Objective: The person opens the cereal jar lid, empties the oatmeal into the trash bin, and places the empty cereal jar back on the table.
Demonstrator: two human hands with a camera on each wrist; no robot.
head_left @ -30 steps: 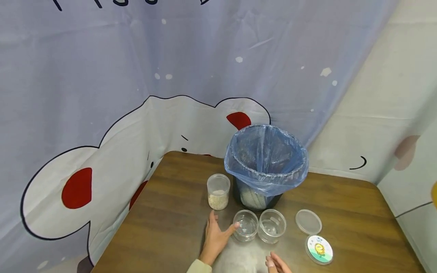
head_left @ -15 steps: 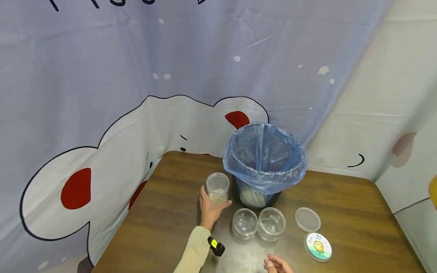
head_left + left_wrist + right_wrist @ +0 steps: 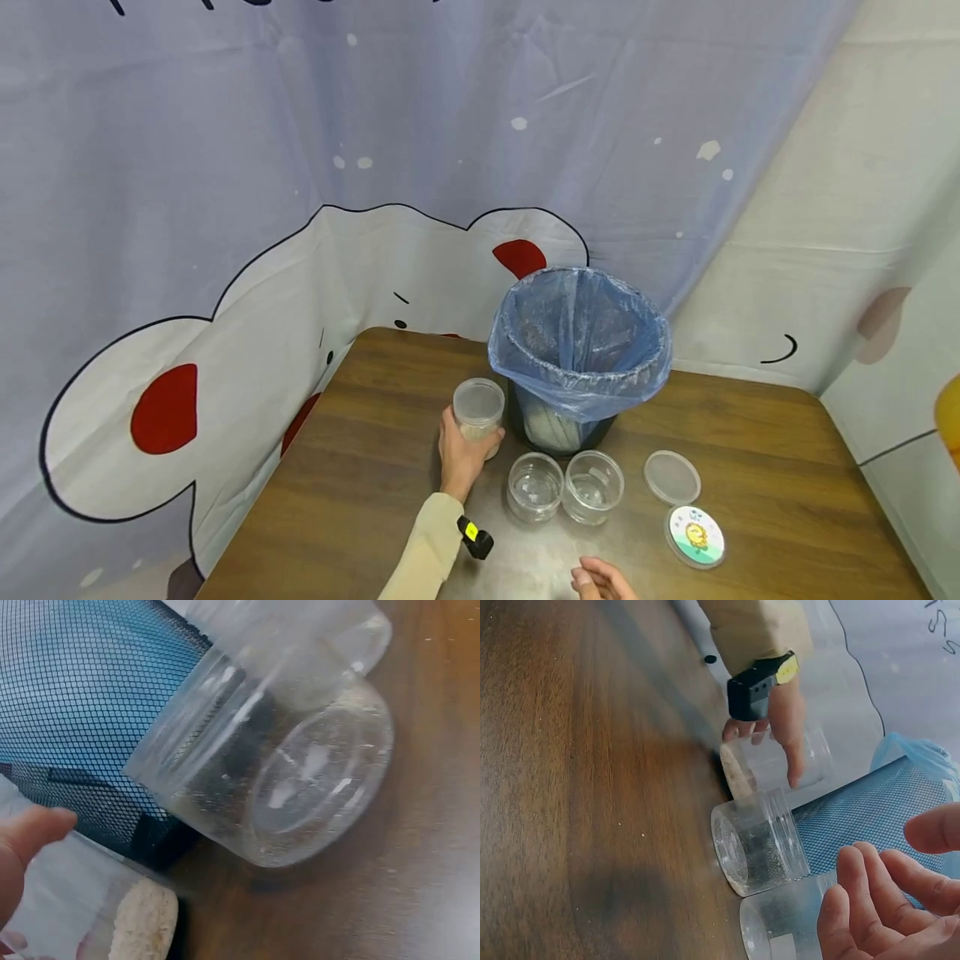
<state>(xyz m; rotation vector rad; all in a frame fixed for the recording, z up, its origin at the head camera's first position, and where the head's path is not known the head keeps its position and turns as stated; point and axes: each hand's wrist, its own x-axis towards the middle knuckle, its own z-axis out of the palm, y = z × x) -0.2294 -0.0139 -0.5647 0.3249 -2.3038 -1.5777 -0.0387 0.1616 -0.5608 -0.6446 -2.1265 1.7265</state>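
Observation:
My left hand point(image 3: 461, 458) grips a tall clear plastic jar point(image 3: 478, 402) from its near left side, fingers on one side and thumb on the other. Pale grains point(image 3: 146, 922) fill the lower part of this jar, and its base is right at the tabletop in the right wrist view. Two shorter clear jars, a left one point(image 3: 535, 492) and a right one point(image 3: 594, 492), stand side by side in front of the bin. My right hand point(image 3: 603, 579) is at the bottom edge of the head view, fingers loosely bent, holding nothing, near the right jar.
A mesh bin point(image 3: 551, 425) with a blue plastic liner point(image 3: 585, 333) stands behind the jars. To their right lie a plain clear lid point(image 3: 672, 477) and a lid with a colourful label point(image 3: 695, 536) on the wooden table point(image 3: 360, 483). A printed curtain point(image 3: 390, 267) hangs behind.
My left hand has reached away from the left short jar to the tall jar of grains and closed round it. The right hand has hardly moved.

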